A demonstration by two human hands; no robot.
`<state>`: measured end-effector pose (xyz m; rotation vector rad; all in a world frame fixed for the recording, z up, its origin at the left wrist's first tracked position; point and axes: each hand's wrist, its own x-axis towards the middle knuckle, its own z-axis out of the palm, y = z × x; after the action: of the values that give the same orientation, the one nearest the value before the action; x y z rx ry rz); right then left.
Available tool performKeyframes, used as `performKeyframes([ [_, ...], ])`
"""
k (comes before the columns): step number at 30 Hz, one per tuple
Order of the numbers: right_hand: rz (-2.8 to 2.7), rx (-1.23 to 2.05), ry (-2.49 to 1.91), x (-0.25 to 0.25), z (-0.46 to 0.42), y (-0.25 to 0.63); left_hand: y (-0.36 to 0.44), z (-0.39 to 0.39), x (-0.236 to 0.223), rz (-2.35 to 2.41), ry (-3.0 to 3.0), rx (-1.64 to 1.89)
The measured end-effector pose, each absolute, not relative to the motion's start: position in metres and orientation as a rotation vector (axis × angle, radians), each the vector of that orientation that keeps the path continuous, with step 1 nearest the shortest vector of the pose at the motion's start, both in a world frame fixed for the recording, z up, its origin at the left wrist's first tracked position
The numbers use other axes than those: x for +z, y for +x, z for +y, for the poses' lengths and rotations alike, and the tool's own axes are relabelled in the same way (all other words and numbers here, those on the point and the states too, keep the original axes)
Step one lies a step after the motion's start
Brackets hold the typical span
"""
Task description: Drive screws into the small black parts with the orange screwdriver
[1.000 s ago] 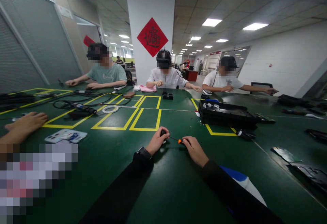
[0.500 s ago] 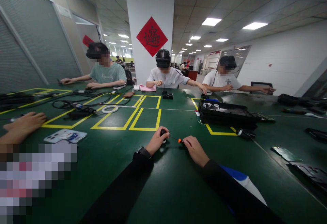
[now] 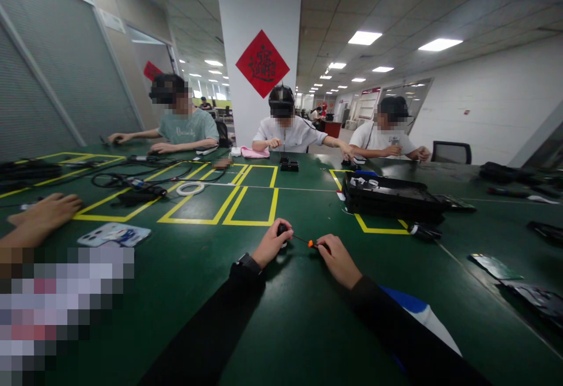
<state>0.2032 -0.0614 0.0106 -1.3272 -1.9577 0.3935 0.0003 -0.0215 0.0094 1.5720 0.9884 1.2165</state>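
Just ahead of me, my left hand [image 3: 271, 244] is closed around a small, rounded black object [image 3: 282, 230]. Most of that object is covered by my fingers, so its kind cannot be made out. My right hand [image 3: 339, 260] pinches the dark handle of a screwdriver [image 3: 311, 244] with an orange collar. Its thin shaft points left and reaches the black object at my left fingertips. Where exactly the tip meets it is too small to see.
Yellow tape outlines [image 3: 250, 222] mark the green table [image 3: 197, 292]. A black case [image 3: 391, 195] stands at right, near a blue-and-white cloth [image 3: 422, 312]. A phone [image 3: 114, 234] and another person's hand [image 3: 53, 210] are at left. Cables [image 3: 105, 178] lie beyond; three people sit opposite.
My hands hold nearly the same place, with slight finger movement on the screwdriver handle. Across the table, the person at right has drawn an outstretched arm back in.
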Motion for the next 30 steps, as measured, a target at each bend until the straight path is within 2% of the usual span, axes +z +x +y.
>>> performKeyframes([
  [7,-1.921,0.494,-1.339,0.0107,-0.0634,0.2025,-0.0010,-0.0192,0.0076,0.967,1.611,1.216],
  [24,-1.958,0.408,-1.357,0.0109,-0.0611,0.2030,-0.0017,-0.0157,0.0025,0.981,1.629,1.223],
  [30,-1.914,0.523,-1.272,0.0194,-0.0656,0.2034,-0.0019,-0.0155,0.0027,0.974,1.618,1.259],
])
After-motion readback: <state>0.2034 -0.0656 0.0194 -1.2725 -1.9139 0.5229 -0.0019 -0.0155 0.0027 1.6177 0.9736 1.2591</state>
